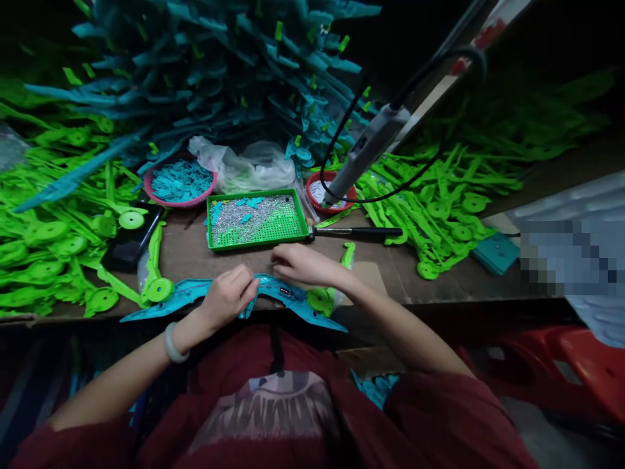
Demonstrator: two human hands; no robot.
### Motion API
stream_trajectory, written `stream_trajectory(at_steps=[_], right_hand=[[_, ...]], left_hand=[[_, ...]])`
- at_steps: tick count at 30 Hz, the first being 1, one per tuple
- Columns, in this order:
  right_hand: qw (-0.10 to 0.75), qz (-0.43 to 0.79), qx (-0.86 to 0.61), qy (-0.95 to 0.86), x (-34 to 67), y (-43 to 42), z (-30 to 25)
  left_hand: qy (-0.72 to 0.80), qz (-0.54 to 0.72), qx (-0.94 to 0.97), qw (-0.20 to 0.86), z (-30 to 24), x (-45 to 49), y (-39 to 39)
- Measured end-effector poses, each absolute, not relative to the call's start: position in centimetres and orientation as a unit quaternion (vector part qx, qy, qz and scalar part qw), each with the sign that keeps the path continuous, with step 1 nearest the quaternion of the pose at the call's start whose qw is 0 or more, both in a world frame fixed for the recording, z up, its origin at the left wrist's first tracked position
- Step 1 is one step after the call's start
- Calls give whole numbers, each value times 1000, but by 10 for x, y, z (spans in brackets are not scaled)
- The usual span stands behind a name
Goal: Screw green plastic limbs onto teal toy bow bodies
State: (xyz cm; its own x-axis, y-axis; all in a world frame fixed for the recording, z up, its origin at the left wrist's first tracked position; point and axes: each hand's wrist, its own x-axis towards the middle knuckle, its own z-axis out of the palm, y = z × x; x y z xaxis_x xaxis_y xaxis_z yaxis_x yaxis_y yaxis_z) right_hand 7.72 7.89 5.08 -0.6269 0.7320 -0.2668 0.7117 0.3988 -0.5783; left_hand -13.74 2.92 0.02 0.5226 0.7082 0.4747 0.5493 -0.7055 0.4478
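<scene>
At six o'clock from the green tray, the blue piece is best steadied by the left hand (curled over it, apart from the right hand at two o'clock; neither grip can be told).

The curved plastic wing-shaped piece is mostly turquoise with a small dark patch, and the round-ended plastic part by it is lime green. Green rectangular plastic tray has a dotted hole grid, with silvery little bits. Pink round basket, red round basket, dull brown table, maroon shirt with a pale greyish print.
</scene>
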Motion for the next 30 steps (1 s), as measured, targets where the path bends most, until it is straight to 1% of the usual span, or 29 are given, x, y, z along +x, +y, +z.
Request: stream_trajectory(at_steps=[3, 6, 8, 10, 12, 14, 15, 18, 22, 24, 26, 28, 30], right_hand=[[22, 213, -499, -840, 90, 36, 45], [9, 78, -504, -860, 101, 1, 34], [3, 18, -502, -865, 108, -10, 26], [9, -15, -501, -865, 114, -11, 18], [22, -16, -498, -867, 120, -7, 13], [30, 0, -494, -869, 125, -3, 10], [32, 9, -492, -870, 128, -1, 10], [52, 50, -487, -870, 132, 7, 15], [122, 120, -488, -856, 117, 16, 27], [120, 165, -491, -847, 100, 18, 31], [118, 235, -505, -822, 81, 17, 30], [159, 338, -526, -764, 64, 14, 25], [225, 442, -535, -685, 54, 12, 18]], left_hand=[[402, 348, 834, 148, -5, -128, 31], [442, 357, 804, 175, -6, -119, 39], [441, 359, 798, 198, -3, -117, 45], [380, 381, 817, 208, 1, -119, 47], [270, 407, 854, 179, 2, -125, 46], [198, 407, 880, 142, 1, -131, 45], [193, 394, 888, 138, 0, -134, 44], [262, 357, 880, 173, -6, -138, 44], [376, 355, 821, 241, -8, -131, 41], [439, 360, 757, 325, -6, -124, 38], [488, 353, 659, 450, -3, -117, 35], [508, 340, 569, 550, -1, -111, 33], [515, 338, 529, 583, -1, -108, 31]])
